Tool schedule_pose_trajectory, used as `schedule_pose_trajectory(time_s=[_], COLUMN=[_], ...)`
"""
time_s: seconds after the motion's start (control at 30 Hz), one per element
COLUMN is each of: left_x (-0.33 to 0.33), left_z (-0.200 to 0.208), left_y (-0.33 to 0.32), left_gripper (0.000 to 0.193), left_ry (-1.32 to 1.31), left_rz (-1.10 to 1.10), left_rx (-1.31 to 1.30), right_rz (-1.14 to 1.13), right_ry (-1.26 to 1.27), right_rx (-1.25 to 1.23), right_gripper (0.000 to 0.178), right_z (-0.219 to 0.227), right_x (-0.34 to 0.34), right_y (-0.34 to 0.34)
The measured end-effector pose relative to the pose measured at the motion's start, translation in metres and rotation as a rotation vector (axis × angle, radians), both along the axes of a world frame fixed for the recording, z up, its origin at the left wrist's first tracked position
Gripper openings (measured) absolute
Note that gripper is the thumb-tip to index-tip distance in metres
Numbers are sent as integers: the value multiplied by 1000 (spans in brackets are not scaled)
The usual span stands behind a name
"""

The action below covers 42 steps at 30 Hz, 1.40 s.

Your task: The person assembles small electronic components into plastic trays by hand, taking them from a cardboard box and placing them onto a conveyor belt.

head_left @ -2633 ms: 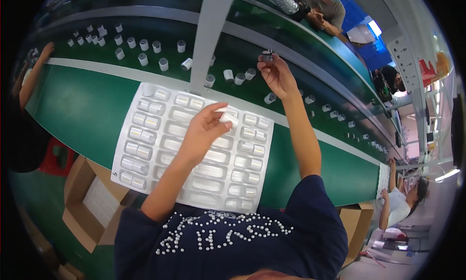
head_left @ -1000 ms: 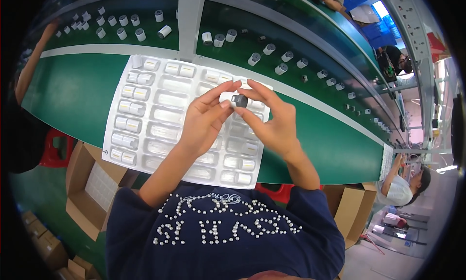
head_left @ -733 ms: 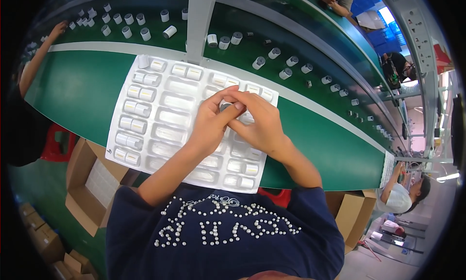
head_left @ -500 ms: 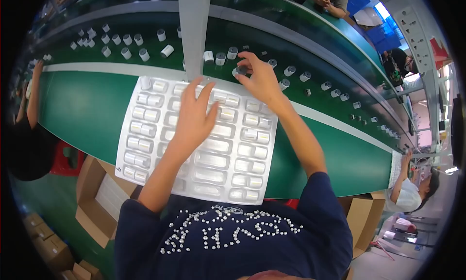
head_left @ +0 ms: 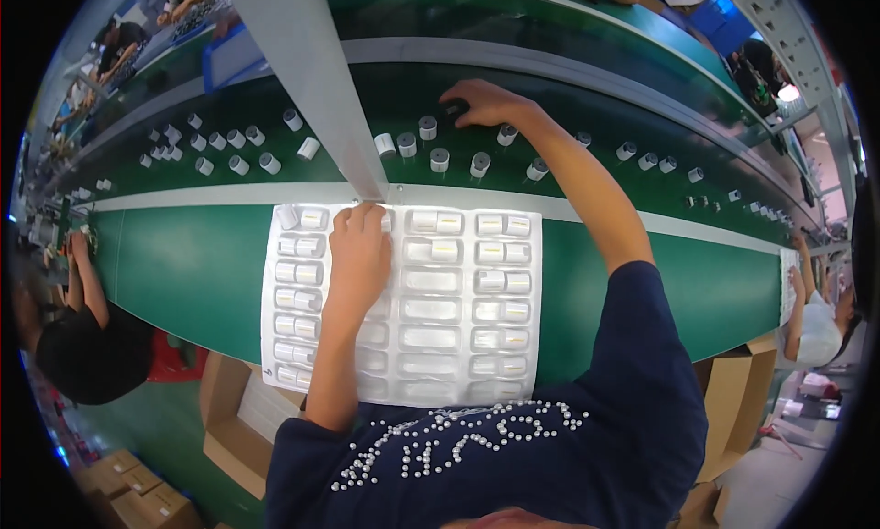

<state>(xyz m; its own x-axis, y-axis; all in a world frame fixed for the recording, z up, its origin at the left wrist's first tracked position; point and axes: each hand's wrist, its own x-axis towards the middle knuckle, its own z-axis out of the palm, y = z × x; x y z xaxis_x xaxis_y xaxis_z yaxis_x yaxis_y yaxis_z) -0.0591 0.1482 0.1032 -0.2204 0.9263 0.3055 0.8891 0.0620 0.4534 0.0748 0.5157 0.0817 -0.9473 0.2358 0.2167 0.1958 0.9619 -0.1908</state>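
Note:
A white blister tray lies on the green bench in front of me, its slots holding white cylinders lying on their sides, two in many of them. My left hand rests at the top of the second column, fingers curled and together; a bit of white shows beside them, but the fingertips are hidden. Beyond the bench's pale edge, my right hand reaches over the green belt. Its thumb and index finger close around a small dark piece. Just nearer stand white cylinders with dark tops.
A grey post rises between tray and belt. More cylinders stand along the belt on both sides. Open cardboard boxes sit below the bench. Co-workers are at left and right.
My right hand has left a dark-topped cylinder and reached farther across the belt to the small dark piece. My left hand's spread fingers have drawn together at the tray's top. The view has shifted.

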Motion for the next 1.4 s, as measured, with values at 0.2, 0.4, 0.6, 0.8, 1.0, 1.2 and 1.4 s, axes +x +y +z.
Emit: schedule_pose_trajectory(time_s=[0.2,0.4,0.6,0.8,1.0,1.2,1.4], left_x=[1,24,36,52,64,66,68], left_z=[8,39,44,46,50,39,45], left_y=[-6,-7,-9,-12,-16,-19,-13], left_gripper=[33,33,29,32,32,35,39], left_ry=[-181,-1265,-1945,-2066,-2056,-2022,-1657], left_rz=[6,21,-124,-155,-190,-243,-139], left_rx=[49,111,228,275,258,233,186], right_rz=[-132,-269,-131,-75,36,144,105], right_ry=[90,445,579,588,545,556,483], right_rx=[-751,-1313,-1696,-1262,-658,-386,-274], right_gripper=[32,37,37,39,33,37,38], right_z=[38,79,94,118,125,122,111], right_x=[-2,31,64,76,80,84,75], right_y=[-7,-107,-195,-254,-260,-260,-268])
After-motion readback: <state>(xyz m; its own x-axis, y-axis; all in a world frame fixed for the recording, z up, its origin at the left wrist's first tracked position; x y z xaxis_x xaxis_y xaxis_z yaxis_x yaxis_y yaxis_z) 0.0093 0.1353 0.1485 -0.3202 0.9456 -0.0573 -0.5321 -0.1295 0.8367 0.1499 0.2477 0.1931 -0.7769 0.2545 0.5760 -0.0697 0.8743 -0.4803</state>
